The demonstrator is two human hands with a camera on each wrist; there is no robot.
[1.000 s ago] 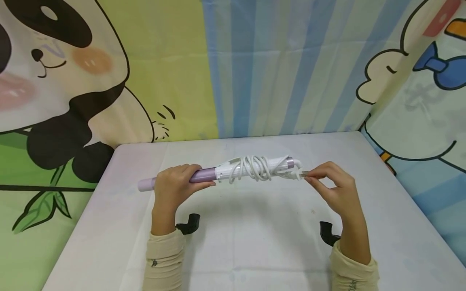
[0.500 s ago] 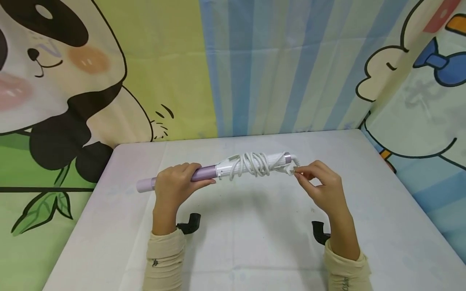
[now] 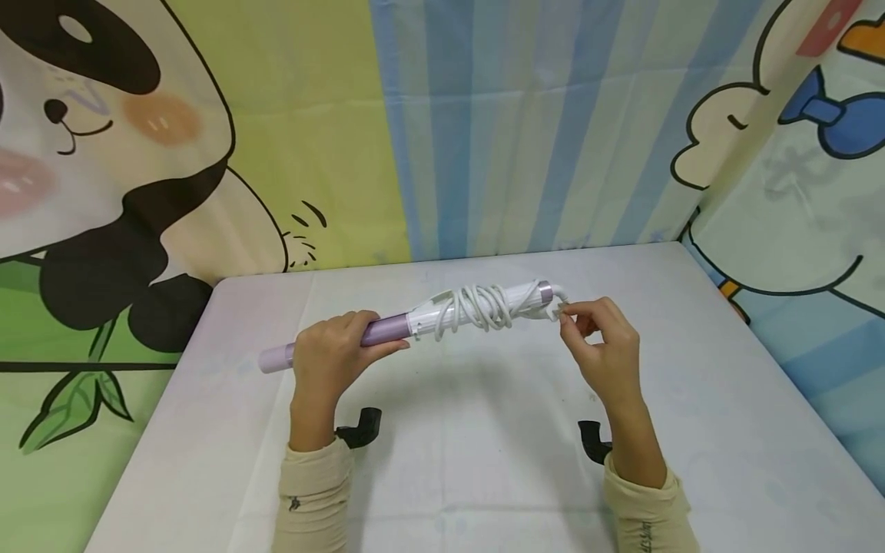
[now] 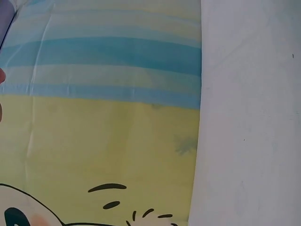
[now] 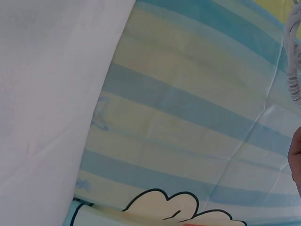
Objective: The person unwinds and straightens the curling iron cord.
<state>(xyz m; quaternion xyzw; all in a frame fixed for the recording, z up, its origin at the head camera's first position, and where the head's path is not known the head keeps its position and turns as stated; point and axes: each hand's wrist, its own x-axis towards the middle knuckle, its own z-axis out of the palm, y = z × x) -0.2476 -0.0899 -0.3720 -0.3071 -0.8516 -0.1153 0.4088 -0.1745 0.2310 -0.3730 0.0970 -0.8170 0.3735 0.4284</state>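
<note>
We see the left hand with its fingers wrapped around the purple barrel of a curling iron, which is lifted off the counter and runs level from left to right. The pale purple tip pokes out past the left side of that fist. To the right of those fingers comes the white handle, and a white cord is wound round it in several loose loops.

The right hand sits at the far right end of the handle. Its thumb and forefinger pinch the white plug at the end of the cord, just beside the purple ring that caps the handle; the other fingers are curled loosely below.

Both arms wear cream sleeves. A small dark mark sits on the left cuff and a line of small print runs along the right cuff, but we cannot read either. We can read no brand on the curling iron.

Behind the counter hangs a cloth backdrop with blue and pale stripes, a cartoon panda to the left and a cartoon duck with a blue bow to the right.

The left wrist view shows only striped cloth and white counter; the right wrist view catches a bit of the cord at its right edge.
</note>
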